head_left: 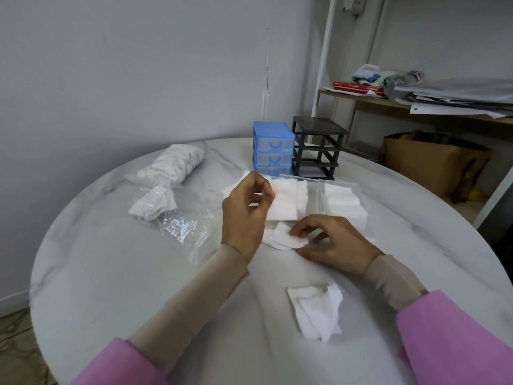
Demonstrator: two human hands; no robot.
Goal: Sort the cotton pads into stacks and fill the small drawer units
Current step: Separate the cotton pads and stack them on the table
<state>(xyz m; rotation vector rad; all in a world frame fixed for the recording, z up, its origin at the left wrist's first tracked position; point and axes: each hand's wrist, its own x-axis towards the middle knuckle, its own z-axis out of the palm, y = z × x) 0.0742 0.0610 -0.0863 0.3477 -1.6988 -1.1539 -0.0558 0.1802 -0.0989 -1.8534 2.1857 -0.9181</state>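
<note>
- Head view shows your left hand [244, 215] raised off the surface [138, 273], its thumb and fingers pinching the near edge of a small stack of square cotton pads [283, 202] that stands out past your fingertips.
- Your right hand [333, 243] rests low on the surface, fingers curled and pinching a loose pad [283, 237] that lies just in front of them.
- More pads [319, 312] lie in a rumpled heap on the near side of your right wrist, apart from both hands.
- Beyond your right fingers, a clear drawer tray [344, 201] already carries rows of pads; a second tray beside it is partly hidden behind the stack you hold.
- Farther past your left fingertips stand the blue drawer unit [273, 147] and, touching or just beside it, the black frame [316, 147] with its slots open.
- Off to the outer side of your left hand lie a clear plastic bag [183, 226] and a sleeve of round pads [175, 162].
- Judging by their look, these pads are very light, soft and limp; they will likely fold or cling to one another.
- Take each by one edge or corner with a light pinch, since a hard squeeze would probably crush the fluff.
- Square the edges against your other fingers before you lower a stack, or it may fan out.
</note>
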